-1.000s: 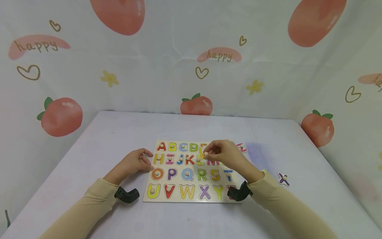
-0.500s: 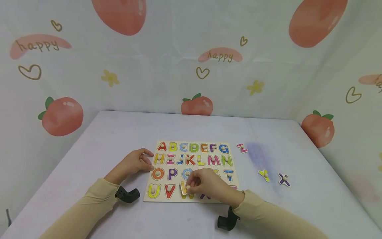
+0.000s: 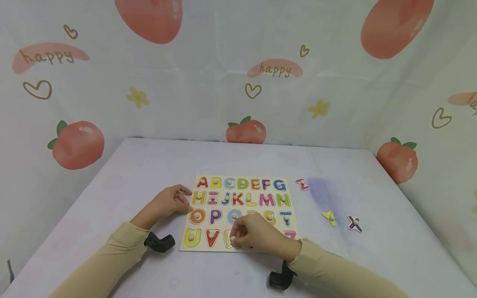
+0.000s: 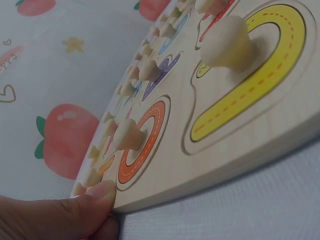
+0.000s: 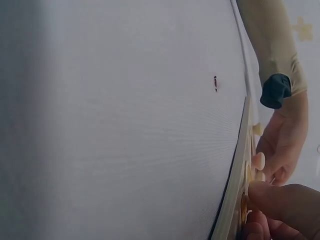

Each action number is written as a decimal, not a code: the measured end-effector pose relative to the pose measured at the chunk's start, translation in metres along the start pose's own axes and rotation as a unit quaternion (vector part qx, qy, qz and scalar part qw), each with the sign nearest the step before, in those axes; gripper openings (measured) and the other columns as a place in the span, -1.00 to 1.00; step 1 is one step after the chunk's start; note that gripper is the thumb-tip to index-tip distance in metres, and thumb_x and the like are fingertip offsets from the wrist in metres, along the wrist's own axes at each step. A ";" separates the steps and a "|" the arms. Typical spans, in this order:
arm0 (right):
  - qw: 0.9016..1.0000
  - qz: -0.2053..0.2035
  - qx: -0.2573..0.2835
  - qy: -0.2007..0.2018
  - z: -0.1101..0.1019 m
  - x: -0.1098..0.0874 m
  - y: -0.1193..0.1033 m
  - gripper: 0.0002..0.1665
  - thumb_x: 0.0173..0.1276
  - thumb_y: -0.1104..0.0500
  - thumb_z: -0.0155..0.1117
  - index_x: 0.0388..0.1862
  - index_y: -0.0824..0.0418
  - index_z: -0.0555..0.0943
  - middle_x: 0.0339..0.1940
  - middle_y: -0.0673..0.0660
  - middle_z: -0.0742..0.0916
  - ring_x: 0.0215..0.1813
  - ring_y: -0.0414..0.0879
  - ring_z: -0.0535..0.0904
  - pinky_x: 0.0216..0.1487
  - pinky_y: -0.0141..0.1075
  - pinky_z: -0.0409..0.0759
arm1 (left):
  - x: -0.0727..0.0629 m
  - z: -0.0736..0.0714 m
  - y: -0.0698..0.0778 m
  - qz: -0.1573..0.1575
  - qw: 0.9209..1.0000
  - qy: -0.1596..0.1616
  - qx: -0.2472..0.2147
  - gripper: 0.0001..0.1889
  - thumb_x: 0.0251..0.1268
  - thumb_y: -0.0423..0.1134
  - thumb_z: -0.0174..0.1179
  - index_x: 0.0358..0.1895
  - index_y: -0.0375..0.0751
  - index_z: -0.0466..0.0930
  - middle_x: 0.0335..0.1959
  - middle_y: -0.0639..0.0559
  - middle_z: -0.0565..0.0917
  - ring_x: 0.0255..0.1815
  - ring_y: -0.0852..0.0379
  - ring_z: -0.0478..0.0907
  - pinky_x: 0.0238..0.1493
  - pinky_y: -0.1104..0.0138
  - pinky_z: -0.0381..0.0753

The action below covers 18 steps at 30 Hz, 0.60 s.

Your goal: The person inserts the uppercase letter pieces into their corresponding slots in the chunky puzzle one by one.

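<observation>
My right hand (image 3: pixel 257 234) pinches the round wooden knob of a yellow-orange letter W piece (image 3: pixel 227 238) between thumb and fingertips. The piece lies at the W slot in the bottom row of a wooden alphabet puzzle board (image 3: pixel 183 247), mostly covered by the hand. At the board's left edge, my left hand (image 3: pixel 170 201) rests with relaxed fingers; its thumb (image 4: pixel 102 192) touches the edge beside the orange O piece (image 4: pixel 150 145). Letters A to V sit in the upper rows and the bottom row's left end, though R is partly hidden.
Right of the board lie three loose knobbed letters: a pink Z (image 3: pixel 302 184), a yellow Y (image 3: pixel 330 218) and a purple X (image 3: pixel 355 223). The white-covered table (image 3: pixel 156 161) ends at a fruit-printed cloth (image 3: pixel 186 107) behind. Black wrist cameras (image 3: pixel 281 279) hang under both sleeves.
My right hand has carried the W piece from above the upper rows down to the W slot, lowering it there in the last half second. The left hand stays put.
</observation>
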State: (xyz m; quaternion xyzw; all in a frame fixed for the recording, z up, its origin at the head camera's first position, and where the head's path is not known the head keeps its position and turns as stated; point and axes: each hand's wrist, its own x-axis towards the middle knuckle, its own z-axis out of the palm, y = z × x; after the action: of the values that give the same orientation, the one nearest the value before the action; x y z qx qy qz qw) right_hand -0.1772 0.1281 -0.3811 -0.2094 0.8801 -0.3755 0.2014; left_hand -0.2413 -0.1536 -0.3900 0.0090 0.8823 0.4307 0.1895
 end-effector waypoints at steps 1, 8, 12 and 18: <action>1.000 0.001 0.000 -0.002 0.000 0.000 -0.001 -0.83 0.09 0.24 0.48 -0.51 0.05 0.63 -0.63 -0.15 0.59 -0.50 -0.34 0.47 -0.38 -0.48 0.46 | 0.000 0.000 0.000 0.000 1.000 0.000 0.000 -0.42 -0.02 -0.30 0.45 0.10 -0.38 0.44 -0.40 -0.03 0.63 -0.38 0.11 0.50 -0.29 0.32 0.41; 1.000 -0.004 -0.011 -0.010 -0.002 0.000 -0.003 -0.83 0.11 0.25 0.46 -0.52 0.05 0.62 -0.62 -0.16 0.60 -0.48 -0.35 0.46 -0.38 -0.48 0.46 | 0.002 0.001 -0.002 -0.002 1.000 -0.001 -0.001 -0.43 -0.01 -0.30 0.45 0.09 -0.37 0.44 -0.40 -0.03 0.62 -0.38 0.11 0.49 -0.29 0.32 0.41; 1.000 -0.006 -0.008 -0.011 -0.002 0.001 -0.003 -0.82 0.10 0.26 0.46 -0.53 0.05 0.61 -0.62 -0.16 0.60 -0.49 -0.36 0.47 -0.37 -0.48 0.46 | 0.002 0.001 -0.002 -0.001 1.000 0.000 0.000 -0.44 -0.02 -0.31 0.45 0.09 -0.37 0.44 -0.40 -0.03 0.62 -0.39 0.11 0.49 -0.29 0.32 0.41; 1.000 -0.010 0.001 -0.014 -0.003 0.002 -0.001 -0.83 0.10 0.25 0.47 -0.49 0.06 0.62 -0.62 -0.15 0.60 -0.48 -0.35 0.47 -0.36 -0.47 0.46 | 0.002 0.001 -0.002 0.002 1.000 0.001 0.002 -0.43 -0.02 -0.32 0.45 0.09 -0.38 0.44 -0.40 -0.04 0.63 -0.39 0.11 0.50 -0.30 0.32 0.40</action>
State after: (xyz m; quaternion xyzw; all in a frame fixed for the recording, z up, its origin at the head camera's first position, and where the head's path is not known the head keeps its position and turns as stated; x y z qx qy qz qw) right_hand -0.1798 0.1283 -0.3787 -0.2234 0.8747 -0.3755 0.2100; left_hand -0.2429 -0.1540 -0.3926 0.0103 0.8833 0.4296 0.1875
